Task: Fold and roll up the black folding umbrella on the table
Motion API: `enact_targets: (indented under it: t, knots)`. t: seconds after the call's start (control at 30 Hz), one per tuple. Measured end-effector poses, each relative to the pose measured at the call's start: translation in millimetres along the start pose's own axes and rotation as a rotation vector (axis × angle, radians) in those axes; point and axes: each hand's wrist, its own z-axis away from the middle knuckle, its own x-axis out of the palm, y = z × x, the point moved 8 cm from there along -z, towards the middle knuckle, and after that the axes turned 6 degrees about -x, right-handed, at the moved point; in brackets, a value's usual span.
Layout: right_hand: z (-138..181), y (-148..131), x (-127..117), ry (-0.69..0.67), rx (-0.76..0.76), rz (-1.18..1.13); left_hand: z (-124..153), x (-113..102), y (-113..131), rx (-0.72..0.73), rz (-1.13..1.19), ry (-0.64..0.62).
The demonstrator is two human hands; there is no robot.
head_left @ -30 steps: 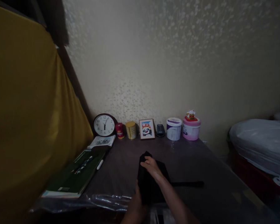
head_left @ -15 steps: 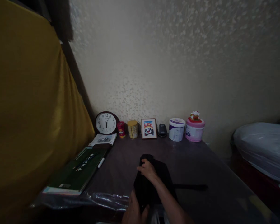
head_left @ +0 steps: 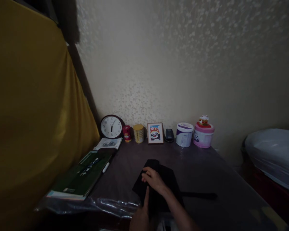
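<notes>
Lying seemingly part-folded on the table [head_left: 125, 173] at lower center, a black fabric item [head_left: 168, 175] is touched by a curled right hand [head_left: 155, 181] and pointing left hand [head_left: 142, 213], grips unclear; its strap-like strip [head_left: 199, 195] hangs loose.

A dark-rimmed clock [head_left: 108, 126] stands at the back left beside a red tin [head_left: 126, 134], a yellow-lidded can [head_left: 138, 133] and a framed panda picture [head_left: 155, 133]; a cat figurine [head_left: 203, 121] sits on a pink-lidded tub [head_left: 204, 138], and a white pen [head_left: 106, 167] lies beside a green book [head_left: 74, 182]
</notes>
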Motion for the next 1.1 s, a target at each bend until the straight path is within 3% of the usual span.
enact_targets:
  t: [0.1,0.27,0.63,0.77,0.87,1.1]
  knots:
    - [33,-26,-10,0.035,-0.274,0.064,-4,7,-6,-0.022,-0.041,-0.03]
    - [58,-23,-10,0.005,-0.417,0.223,-9,15,-10,-0.064,-0.051,-0.045]
    - [-42,38,-20,0.018,-0.334,0.484,-9,17,-19,-0.127,-0.01,-0.061]
    - [-57,42,-28,0.087,-0.266,0.55,-6,15,-19,-0.129,-0.009,-0.05]
    - [-46,28,-20,0.096,-0.324,0.549,-5,16,-17,-0.107,-0.003,-0.06]
    - [20,-12,21,-0.077,-0.44,0.467,-3,14,-20,-0.085,0.074,0.022]
